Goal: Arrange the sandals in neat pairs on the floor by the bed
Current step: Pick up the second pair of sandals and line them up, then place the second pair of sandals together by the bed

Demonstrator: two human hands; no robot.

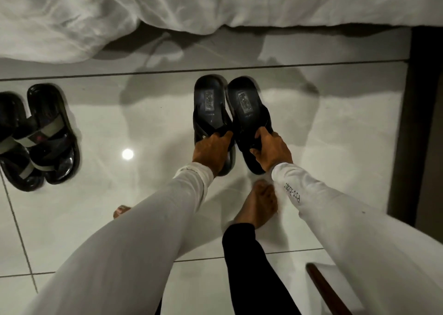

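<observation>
Two black sandals with crossed straps lie side by side on the glossy white tiled floor (335,127), heels toward the bed. My left hand (211,150) grips the strap of the left sandal (208,103). My right hand (272,150) grips the strap of the right sandal (247,106). The two sandals nearly touch along their inner edges. At the far left a second pair stands together: black sandals with grey straps (51,134), the outer one (13,146) partly cut off by the frame edge.
The bed with rumpled white sheets (167,10) overhangs the floor along the top. A dark wooden frame or wall (422,122) runs down the right side. My bare foot (260,204) rests just behind the held sandals. A wooden piece (323,288) shows at the bottom right.
</observation>
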